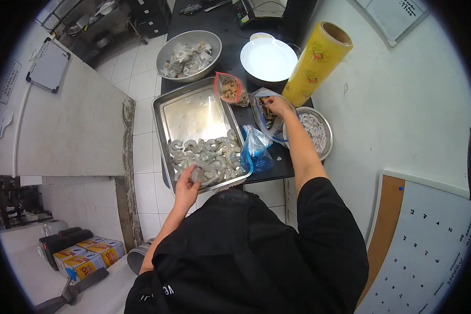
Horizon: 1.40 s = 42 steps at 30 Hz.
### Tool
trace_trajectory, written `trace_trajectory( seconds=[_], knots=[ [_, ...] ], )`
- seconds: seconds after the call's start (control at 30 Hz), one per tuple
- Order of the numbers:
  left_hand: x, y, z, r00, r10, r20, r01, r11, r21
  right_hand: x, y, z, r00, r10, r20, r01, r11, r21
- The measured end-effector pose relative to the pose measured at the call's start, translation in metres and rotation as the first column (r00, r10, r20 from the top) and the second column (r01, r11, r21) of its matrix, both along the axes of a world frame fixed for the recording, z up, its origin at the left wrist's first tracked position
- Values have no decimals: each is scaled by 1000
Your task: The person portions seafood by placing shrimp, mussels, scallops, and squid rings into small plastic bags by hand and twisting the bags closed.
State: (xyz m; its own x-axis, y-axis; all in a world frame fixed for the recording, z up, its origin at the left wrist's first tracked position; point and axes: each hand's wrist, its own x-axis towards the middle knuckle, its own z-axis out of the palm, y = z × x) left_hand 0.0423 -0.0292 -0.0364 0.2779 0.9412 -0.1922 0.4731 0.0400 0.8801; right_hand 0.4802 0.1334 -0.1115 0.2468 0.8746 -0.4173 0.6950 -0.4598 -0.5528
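My left hand [186, 184] grips a small clear plastic bag [205, 177] with shrimp in it, at the near edge of a metal tray [159, 123]. Peeled grey shrimp [209, 152] lie across the near half of that tray. My right hand [278, 105] reaches into the mouth of an open zip bag [259, 99] holding brownish pieces. Its fingers are bent together, and what they hold is too small to make out. Beside the zip bag stands a red-edged bag [230, 90] of tan pieces. A blue plastic bag [257, 154] lies against the tray's right side.
Behind the tray is a metal bowl [165, 51] of small filled plastic bags. A white plate [267, 58] and a tall yellow roll of wrap [315, 65] stand at the back right. Under my right forearm sits a bowl [327, 137] of pale shrimp. A wall borders the counter on the right.
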Motion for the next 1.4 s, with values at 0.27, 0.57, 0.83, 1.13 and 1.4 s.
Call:
trace_trajectory(
  seconds=[0.27,0.57,0.83,1.13,1.4],
  knots=[
    [-13,-1,-30,999,26,43,-28,999,34,-4,5,-10,977,-77,-198,49,988,-144],
    [-6,-2,-12,1000,24,4,-24,1000,3,-2,-1,-6,829,-172,-532,67,975,-210],
    [-8,-1,-20,997,-26,67,13,983,182,-28,-31,30,582,-383,-718,356,913,-198],
    [9,8,19,998,57,36,-66,927,370,-81,-123,139,85,-50,-995,334,942,-18],
    [23,16,44,964,142,225,-175,975,135,-191,-135,124,157,-91,-983,160,985,-65]
  ],
)
